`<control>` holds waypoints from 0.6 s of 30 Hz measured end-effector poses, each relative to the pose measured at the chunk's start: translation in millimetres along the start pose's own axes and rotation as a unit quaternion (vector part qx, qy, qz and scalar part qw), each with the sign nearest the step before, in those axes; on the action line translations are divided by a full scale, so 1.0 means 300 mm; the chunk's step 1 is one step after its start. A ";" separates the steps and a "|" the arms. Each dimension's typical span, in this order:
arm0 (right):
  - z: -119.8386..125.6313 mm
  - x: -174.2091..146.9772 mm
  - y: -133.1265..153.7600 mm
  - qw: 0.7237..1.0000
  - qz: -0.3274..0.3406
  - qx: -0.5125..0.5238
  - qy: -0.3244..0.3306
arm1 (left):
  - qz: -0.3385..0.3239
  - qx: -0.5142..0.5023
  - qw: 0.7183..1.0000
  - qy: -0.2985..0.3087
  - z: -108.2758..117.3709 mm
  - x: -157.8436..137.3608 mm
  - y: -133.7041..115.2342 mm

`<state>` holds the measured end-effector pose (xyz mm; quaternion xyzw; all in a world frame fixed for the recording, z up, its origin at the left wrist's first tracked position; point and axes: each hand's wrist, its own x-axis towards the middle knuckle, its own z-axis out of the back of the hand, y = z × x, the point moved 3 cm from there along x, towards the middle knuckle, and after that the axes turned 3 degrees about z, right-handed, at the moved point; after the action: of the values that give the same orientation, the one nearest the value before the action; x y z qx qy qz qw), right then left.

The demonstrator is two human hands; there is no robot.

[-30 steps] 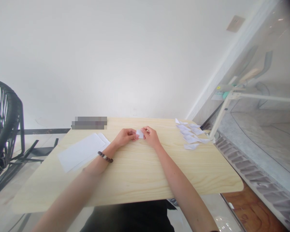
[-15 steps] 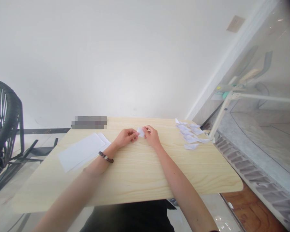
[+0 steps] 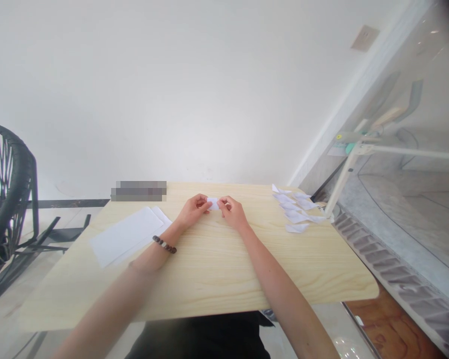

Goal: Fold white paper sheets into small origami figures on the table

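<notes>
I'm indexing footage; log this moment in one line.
left hand: pinches small white paper piece | right hand: pinches its opposite side | pale wooden table: white rectangular paper sheets left, pointed white paper pieces right

Small paper (image 3: 212,203) partly hidden by fingers (image 3: 205,206); chair (image 3: 22,160) cropped left.

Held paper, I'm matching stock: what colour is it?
The paper is white, shown best in the head view.

A pale, wood-grained tabletop with rounded corners (image 3: 217,279) carries everything. On its left side lie flat, white, rectangular paper sheets (image 3: 129,237), overlapping and set at a slant. Pointed, folded white paper pieces (image 3: 297,216) cluster at the far right. A pixelated dark-grey oblong (image 3: 138,191), possibly some object, sits far left.
</notes>
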<state>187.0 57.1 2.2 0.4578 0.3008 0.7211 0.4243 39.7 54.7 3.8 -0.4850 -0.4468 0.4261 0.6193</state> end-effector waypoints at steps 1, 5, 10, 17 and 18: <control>0.001 0.001 0.002 1.000 0.006 -0.005 -0.007 | -0.015 0.024 1.000 -0.012 0.002 -0.001 -0.003; 0.005 0.001 0.009 0.999 0.024 -0.011 -0.026 | -0.063 0.117 0.990 -0.054 0.006 -0.009 -0.026; 0.001 -0.006 0.016 1.000 0.019 -0.013 0.006 | -0.073 0.139 0.986 -0.057 0.010 -0.009 -0.031; -0.003 -0.008 0.013 1.000 0.010 -0.014 0.016 | -0.043 0.036 0.998 -0.023 0.021 0.007 0.006; -0.004 -0.007 0.012 1.000 0.011 -0.015 0.019 | -0.041 0.022 0.999 -0.021 0.021 0.008 0.007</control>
<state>185.2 53.5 3.7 0.4409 0.2927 0.7387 0.4173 34.1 58.6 2.8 -0.4435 -0.4696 0.4205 0.6371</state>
